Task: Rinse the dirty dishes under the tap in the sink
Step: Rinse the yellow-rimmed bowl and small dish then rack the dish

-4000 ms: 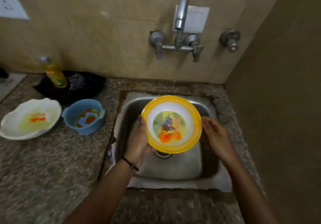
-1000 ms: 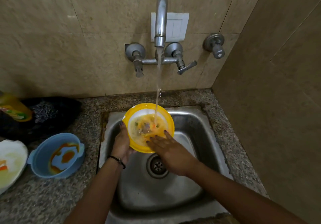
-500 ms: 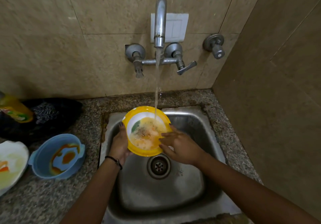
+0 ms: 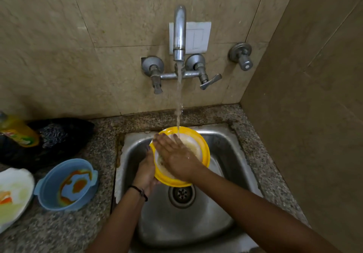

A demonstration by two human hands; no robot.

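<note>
Yellow bowl [image 4: 203, 147] centre frame over steel sink [image 4: 225, 144], under the tap [image 4: 179, 34] stream. Left hand [image 4: 145, 172] grips its left rim, thumb on the edge; right hand [image 4: 174, 155] lies flat inside, fingers straight. Prob. light, stiff plastic, slippery when wet: hold by rim. Granite counter [image 4: 59, 231], tiled corner; dirty blue bowl [image 4: 49, 184] & white plate [image 4: 17, 178] lower left.

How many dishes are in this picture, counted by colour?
yellow bowl: 1
blue bowl: 1
white dish: 1
Total: 3
</note>
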